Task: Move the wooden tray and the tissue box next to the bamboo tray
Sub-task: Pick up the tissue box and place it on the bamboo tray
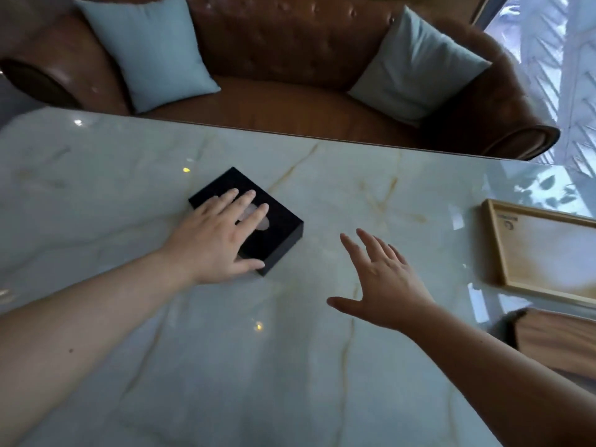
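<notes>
Resting under left hand (213, 235): tissue box (277, 233); right hand (383, 279) apart.

One view only, from a camera worn on the person's head. It looks forward and steeply down across the marble surface (322, 366), which fills most of the frame and runs out of sight at the left, right and lower edges. Both forearms enter from the lower corners, so the lens sits close above them and just behind them. The far edge of the surface slants down to the right, so the view is tilted. Beyond it, the sofa (290, 101) closes the top of the frame. Wide-angle bending shows near the borders. The right edge cuts off two trays.
</notes>
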`<state>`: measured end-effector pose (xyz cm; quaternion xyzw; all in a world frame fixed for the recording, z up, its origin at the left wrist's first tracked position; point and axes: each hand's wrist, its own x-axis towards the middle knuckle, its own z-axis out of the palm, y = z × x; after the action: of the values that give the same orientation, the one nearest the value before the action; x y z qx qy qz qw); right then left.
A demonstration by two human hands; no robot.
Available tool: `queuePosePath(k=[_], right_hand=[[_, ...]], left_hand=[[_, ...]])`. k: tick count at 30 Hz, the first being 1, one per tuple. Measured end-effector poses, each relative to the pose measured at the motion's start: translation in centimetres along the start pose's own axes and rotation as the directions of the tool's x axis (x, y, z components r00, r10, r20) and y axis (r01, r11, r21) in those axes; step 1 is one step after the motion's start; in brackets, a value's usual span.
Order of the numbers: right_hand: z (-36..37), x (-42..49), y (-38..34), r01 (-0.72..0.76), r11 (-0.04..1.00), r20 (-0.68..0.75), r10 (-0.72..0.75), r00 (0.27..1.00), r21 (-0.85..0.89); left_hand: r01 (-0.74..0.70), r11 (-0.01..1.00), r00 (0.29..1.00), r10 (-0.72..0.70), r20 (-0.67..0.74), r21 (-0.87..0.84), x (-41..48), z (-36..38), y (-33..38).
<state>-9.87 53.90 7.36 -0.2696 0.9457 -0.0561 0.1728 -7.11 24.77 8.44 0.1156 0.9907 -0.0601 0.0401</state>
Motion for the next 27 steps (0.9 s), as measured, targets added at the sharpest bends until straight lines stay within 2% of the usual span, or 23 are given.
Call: queuePosePath(k=[3, 6, 9, 12, 15, 19, 22, 25, 27], right_hand=[[0.3, 2.5, -3.3, -0.001, 1.000, 0.000, 0.001, 1.000, 0.011], [0.4, 4.8, -6.0, -0.007, 1.000, -0.027, 0.007, 1.000, 0.003], [0.5, 7.2, -8.2, -0.028, 1.000, -0.049, 0.028, 0.998, -0.007], [0.7, 9.5, -9.7, -0.076, 0.997, -0.044, 0.075, 0.996, -0.016], [1.2, 11.6, -10.9, -0.113, 0.991, -0.016, 0.113, 0.994, -0.070], [2.0, 13.4, -11.4, -0.152, 0.976, 0.058, 0.163, 0.985, -0.153], [2.4, 13.8, -11.4, -0.151, 0.977, 0.098, 0.167, 0.981, -0.150], [2.3, 13.9, -10.7, -0.107, 0.985, 0.096, 0.120, 0.988, -0.132], [1.9, 13.8, -9.6, -0.043, 0.988, 0.104, 0.059, 0.993, -0.148]], left_hand=[[0.043, 0.998, 0.999, -0.044, -0.009, -0.040, 0.4, 0.2, -4.1], [0.177, 0.957, 0.983, -0.184, -0.009, -0.229, 1.9, 1.2, -7.7], [0.342, 0.827, 0.932, -0.358, 0.052, -0.446, 3.5, 2.9, -10.8], [0.479, 0.693, 0.868, -0.465, 0.173, -0.539, 4.6, 4.5, -12.3], [0.569, 0.548, 0.808, -0.513, 0.291, -0.613, 5.4, 6.5, -12.8], [0.528, 0.420, 0.817, -0.487, 0.308, -0.738, 5.9, 8.2, -12.1], [0.492, 0.340, 0.821, -0.488, 0.297, -0.801, 5.4, 8.4, -11.4], [0.483, 0.310, 0.814, -0.504, 0.289, -0.819, 4.4, 8.8, -11.4], [0.505, 0.339, 0.807, -0.512, 0.295, -0.794, 3.2, 9.0, -10.9]])
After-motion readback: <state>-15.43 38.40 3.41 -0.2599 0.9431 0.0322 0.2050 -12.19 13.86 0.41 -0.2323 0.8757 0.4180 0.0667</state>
